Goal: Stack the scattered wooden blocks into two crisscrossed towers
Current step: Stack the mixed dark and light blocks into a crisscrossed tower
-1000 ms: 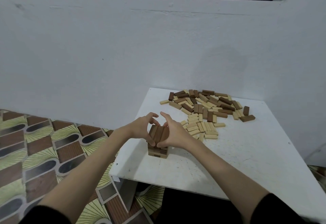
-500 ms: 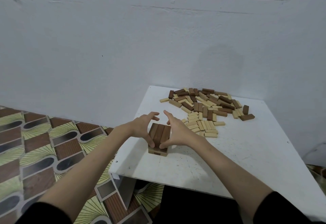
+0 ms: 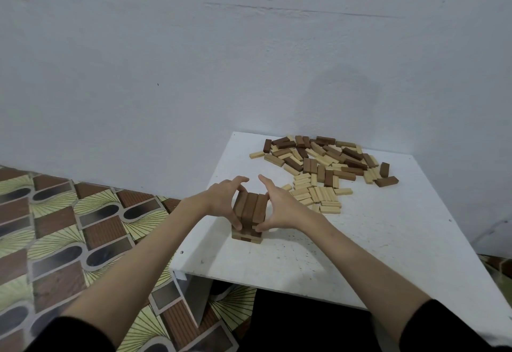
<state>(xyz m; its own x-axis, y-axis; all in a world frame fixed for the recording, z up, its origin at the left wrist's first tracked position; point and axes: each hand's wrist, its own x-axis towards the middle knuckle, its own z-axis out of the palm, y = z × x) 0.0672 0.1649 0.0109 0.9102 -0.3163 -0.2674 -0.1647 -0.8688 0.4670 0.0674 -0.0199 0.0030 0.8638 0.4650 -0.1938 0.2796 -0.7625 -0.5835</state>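
Note:
A short tower of brown wooden blocks (image 3: 250, 209) stands near the left front part of the white table (image 3: 346, 246). Its top layer is three dark blocks side by side, crossing the layer below. My left hand (image 3: 221, 199) cups the tower's left side, thumb at the near end and fingers over the far end. My right hand (image 3: 279, 207) cups the right side the same way, its index finger lifted. A scattered pile of dark and light blocks (image 3: 321, 166) lies at the table's far side, right of my hands.
A white wall (image 3: 194, 74) rises straight behind the table. The table's left edge (image 3: 199, 213) drops to a patterned brown and green floor (image 3: 69, 241). Bare table top lies in front of the tower and to its right.
Both hands stay around the tower's top layer. My fingers have closed in a little on the blocks, and the view has shifted slightly.

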